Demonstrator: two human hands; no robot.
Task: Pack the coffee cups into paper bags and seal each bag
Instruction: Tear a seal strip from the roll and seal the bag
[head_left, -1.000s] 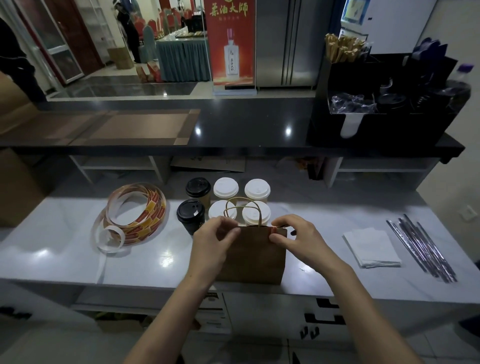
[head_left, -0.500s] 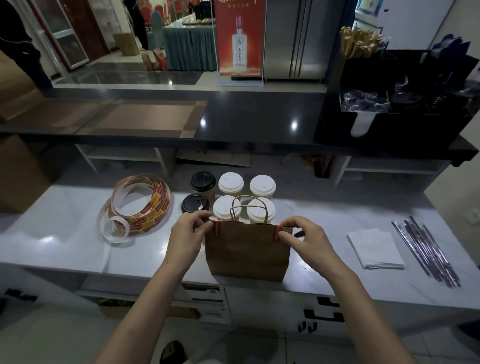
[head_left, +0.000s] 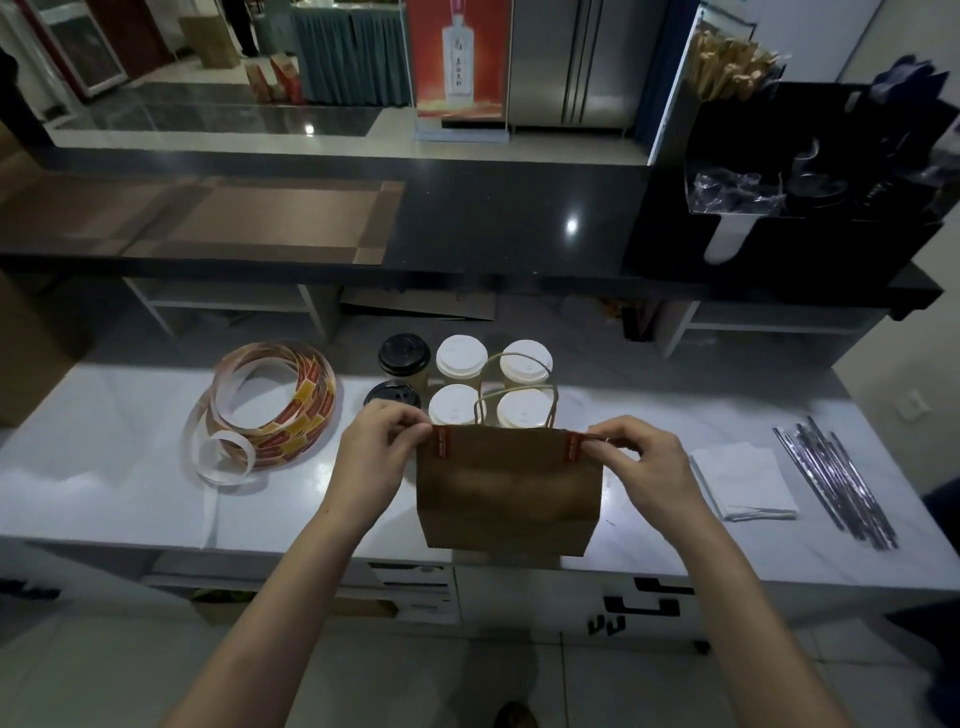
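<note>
- Now, on the left part of the bench (head_left: 104, 467) lies a loose roll of stickers (head_left: 270, 410). It is a glossy paper ribbon printed in red and yellow, and its white end curls toward the front edge.
- Behind the middle stand six paper cups (head_left: 454, 410) in two rows, two with black lids (head_left: 404, 354) at the left and four with white lids (head_left: 461, 356). The lids are round, smooth plastic. None of these cups is packed yet.
- The left hand (head_left: 376, 457) pinches the top left corner of the paper bag (head_left: 509, 488), with thumb and fingers closed at a red sticker (head_left: 442, 442).
- The bag stands upright at the front edge, in the middle of the bench, just in front of the cups. It is matte brown paper, box-shaped, with the mouth pressed flat and twisted cord handles (head_left: 519, 395) rising above. What is inside is hidden.
- The right hand (head_left: 644, 467) pinches the top right corner at a second red sticker (head_left: 573, 447).
- I judge that the sealing step is in hand and nearly finished. The next move calls for firm pressing of both stickers, then letting go and taking a new bag.
- Toward the right end lie a flat stack of white napkins (head_left: 743, 480) and a bundle of thin, shiny straws (head_left: 836, 488).
</note>
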